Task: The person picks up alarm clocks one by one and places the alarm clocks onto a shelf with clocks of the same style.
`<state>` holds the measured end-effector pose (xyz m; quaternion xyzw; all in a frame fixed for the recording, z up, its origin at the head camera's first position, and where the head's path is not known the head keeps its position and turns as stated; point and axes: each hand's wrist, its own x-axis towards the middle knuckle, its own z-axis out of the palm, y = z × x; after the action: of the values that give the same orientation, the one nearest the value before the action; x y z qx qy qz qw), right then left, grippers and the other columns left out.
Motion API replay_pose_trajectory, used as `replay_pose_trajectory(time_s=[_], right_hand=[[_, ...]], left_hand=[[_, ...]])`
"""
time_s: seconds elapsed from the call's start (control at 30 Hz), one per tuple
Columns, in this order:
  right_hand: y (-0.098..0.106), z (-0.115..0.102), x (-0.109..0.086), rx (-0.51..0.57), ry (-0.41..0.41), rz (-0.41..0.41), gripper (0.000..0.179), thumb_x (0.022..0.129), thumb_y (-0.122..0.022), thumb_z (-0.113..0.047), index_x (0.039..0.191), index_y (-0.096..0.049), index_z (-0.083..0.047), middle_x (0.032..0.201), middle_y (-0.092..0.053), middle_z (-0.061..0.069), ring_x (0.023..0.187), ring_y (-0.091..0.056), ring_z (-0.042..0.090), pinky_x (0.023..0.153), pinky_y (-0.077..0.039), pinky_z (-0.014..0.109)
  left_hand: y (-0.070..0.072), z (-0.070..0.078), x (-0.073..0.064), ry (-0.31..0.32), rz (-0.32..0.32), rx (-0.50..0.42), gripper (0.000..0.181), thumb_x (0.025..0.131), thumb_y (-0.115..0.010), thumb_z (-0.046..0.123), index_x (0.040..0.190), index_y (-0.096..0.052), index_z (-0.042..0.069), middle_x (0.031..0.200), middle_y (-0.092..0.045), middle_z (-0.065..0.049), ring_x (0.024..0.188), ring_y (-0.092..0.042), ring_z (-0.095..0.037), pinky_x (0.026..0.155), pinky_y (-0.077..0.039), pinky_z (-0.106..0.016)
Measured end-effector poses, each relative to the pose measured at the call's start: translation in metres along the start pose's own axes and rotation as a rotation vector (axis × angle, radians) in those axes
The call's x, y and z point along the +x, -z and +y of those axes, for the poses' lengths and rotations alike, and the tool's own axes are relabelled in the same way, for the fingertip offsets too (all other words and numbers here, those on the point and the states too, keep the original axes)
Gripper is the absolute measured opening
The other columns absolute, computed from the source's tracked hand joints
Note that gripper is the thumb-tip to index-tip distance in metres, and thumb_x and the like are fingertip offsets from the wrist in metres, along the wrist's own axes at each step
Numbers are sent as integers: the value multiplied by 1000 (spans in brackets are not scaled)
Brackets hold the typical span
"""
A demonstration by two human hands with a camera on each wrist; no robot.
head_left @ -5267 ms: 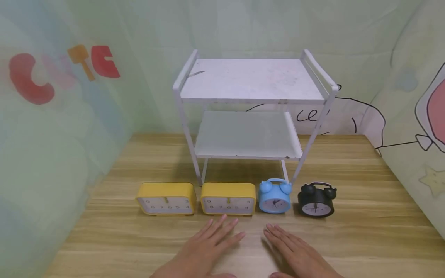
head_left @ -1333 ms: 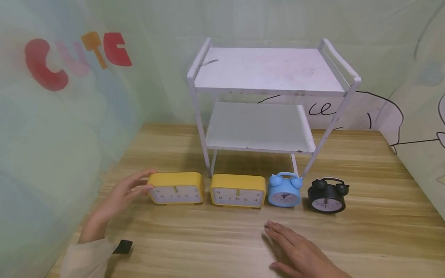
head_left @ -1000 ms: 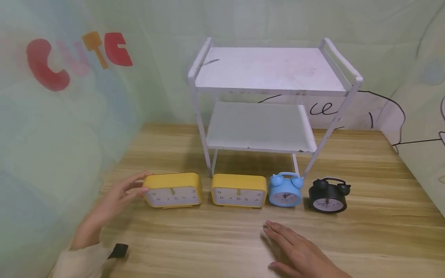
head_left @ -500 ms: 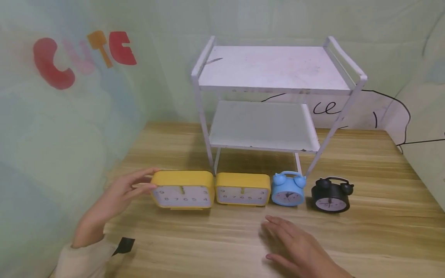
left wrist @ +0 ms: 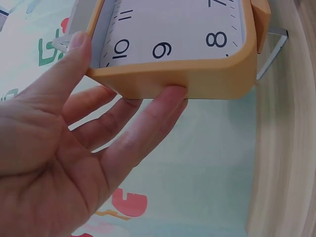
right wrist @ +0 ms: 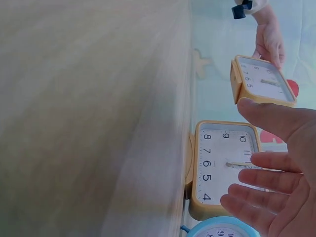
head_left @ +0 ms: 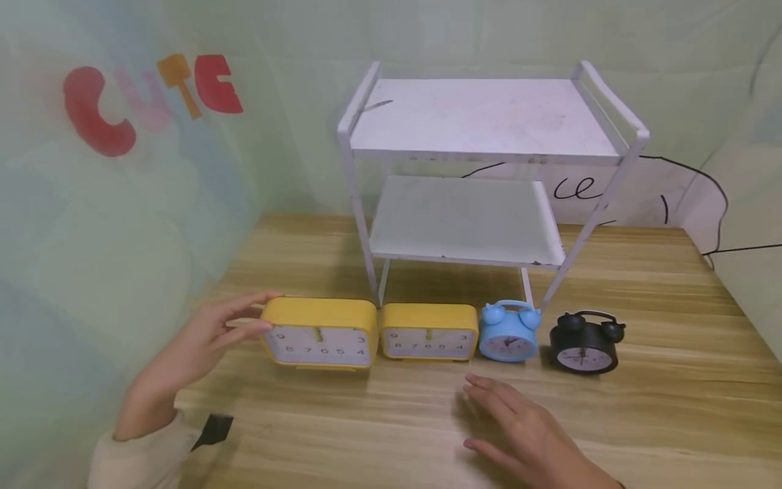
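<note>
My left hand grips the left end of a yellow rectangular clock, thumb at its front edge and fingers behind. In the left wrist view, the thumb presses the frame corner while the fingertips touch the side. The right wrist view shows this clock raised off the table. Beside it stands a second yellow clock. My right hand is held with fingers extended and nothing in it, in front of a blue twin-bell alarm clock. A black twin-bell alarm clock is farther right.
Behind the row of clocks stands a white two-tier shelf rack, its front legs close behind them. The wooden tabletop spreads around everything. A printed cloth backdrop closes off the left, back and right.
My left hand has gone from the table middle to the left yellow clock, gripped it and lifted it nearer the camera. The right hand stays about in place. The head view has shifted slightly.
</note>
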<state>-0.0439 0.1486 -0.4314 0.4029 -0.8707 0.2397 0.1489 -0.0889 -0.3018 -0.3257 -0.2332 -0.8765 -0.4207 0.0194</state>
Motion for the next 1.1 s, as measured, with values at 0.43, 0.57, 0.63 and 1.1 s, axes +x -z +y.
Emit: replay_pose_trajectory(time_s=[0.43,0.57,0.63,1.1], right_hand=[[5,0,1,15,27,89,61,92,-71,-44,139,-55,-8,137,-58,8,118,-60,22,96,-52,32],[6,0,1,9,21,116,61,95,-66,-47,138,-55,-5,137,-57,9,118,-60,23,101,-47,26],[7,-1,3,11,30,154,63,96,-64,-49,137,-55,-2,136,-58,11,117,-60,24,103,-44,23],[31,-15,49,-28,254,522,66,98,-60,-37,127,-47,21,132,-49,37,128,-47,40,115,-32,32]], left_hand=[[-5,30,12,-76,-11,24,41,92,-67,-3,132,-61,4,117,-67,-8,97,-67,-12,74,-61,-31],[-16,39,16,-61,-31,8,42,92,-69,1,133,-61,8,119,-67,-3,99,-66,-13,75,-61,-32],[-23,43,18,-39,-41,-11,42,94,-68,3,134,-60,10,120,-66,-1,99,-65,-14,76,-60,-33],[-65,68,46,-84,-86,-122,39,95,-68,8,132,-61,9,124,-64,-3,103,-66,-23,76,-61,-35]])
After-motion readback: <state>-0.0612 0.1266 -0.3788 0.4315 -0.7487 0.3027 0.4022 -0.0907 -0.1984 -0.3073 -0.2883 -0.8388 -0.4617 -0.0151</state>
